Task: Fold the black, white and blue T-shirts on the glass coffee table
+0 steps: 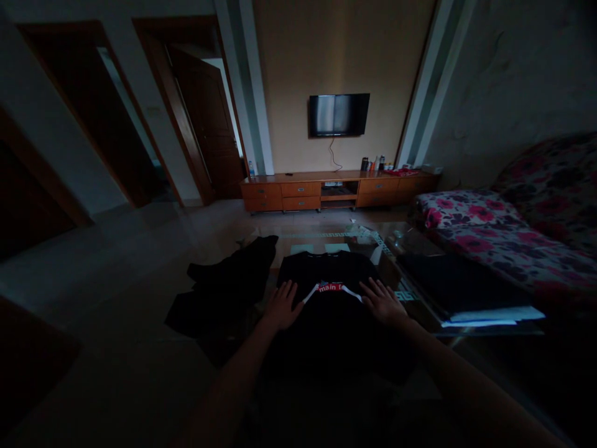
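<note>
A black shirt (pixel 326 330) lies spread on the glass coffee table (pixel 396 239), with white strips and a red band of lettering near its middle. Flat on its left side rests my left hand (pixel 282 305), fingers apart. My right hand (pixel 382 302) lies the same way on the right side, fingers stretched forward. Neither hand grips the cloth. To the left is another dark garment (pixel 228 280), heaped on the table. The near part of the shirt fades into shadow, so its lower edge is hard to make out.
A dark flat stack with pale edges (pixel 466 289) lies on the table's right side. Beyond are a floral sofa (pixel 471 211), a long wooden cabinet (pixel 303 193) with bottles (pixel 375 164), and a wall television (pixel 339 115). Doorways stand at the left. The room is dim.
</note>
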Demonstrator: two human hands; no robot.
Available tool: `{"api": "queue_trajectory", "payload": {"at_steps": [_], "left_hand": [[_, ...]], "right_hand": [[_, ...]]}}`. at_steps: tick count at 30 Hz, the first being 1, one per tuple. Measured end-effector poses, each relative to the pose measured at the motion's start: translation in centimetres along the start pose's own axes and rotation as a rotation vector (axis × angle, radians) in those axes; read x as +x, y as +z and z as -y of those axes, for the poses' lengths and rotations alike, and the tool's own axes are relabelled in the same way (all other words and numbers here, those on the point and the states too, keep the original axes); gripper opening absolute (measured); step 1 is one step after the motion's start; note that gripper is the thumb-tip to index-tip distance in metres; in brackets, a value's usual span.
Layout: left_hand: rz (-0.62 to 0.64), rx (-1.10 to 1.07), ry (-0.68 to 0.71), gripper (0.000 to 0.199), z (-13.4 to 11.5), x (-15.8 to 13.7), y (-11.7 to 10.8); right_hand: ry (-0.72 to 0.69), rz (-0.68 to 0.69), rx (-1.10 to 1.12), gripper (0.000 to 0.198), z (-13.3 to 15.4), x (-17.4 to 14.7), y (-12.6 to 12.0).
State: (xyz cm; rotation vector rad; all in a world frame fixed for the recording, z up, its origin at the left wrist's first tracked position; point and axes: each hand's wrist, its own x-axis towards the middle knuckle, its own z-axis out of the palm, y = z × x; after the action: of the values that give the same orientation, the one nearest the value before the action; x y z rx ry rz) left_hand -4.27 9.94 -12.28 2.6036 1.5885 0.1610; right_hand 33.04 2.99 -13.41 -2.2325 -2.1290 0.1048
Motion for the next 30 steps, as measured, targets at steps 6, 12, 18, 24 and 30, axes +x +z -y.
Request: {"api": "queue_trajectory", "payload": {"at_steps": [6,12,18,24,30], "left_hand": [[0.003,-0.017,0.002,0.076,1.7,3.0,0.2],[0.003,-0.011,-0.002,0.078,3.7,8.7,0.6],[-0.030,0.006,-0.027,0.076,5.8,15.3,1.4],[-0.089,0.031,0.004,0.071,7.2,19.7,1.7],[-0.288,0.147,-0.079,0.050,5.3,18.6,0.7]], "right_hand": [[0.004,-0.023,-0.001,0.060,-0.2,3.1,-0.2],[0.006,0.005,0.022,0.061,-0.9,8.9,-0.3],[0.013,-0.005,0.043,0.060,-1.7,16.6,0.2],[0.001,-0.061,0.012,0.059,-2.0,20.9,0.7],[0.092,-0.258,-0.096,0.049,-0.6,19.9,-0.4]]}}
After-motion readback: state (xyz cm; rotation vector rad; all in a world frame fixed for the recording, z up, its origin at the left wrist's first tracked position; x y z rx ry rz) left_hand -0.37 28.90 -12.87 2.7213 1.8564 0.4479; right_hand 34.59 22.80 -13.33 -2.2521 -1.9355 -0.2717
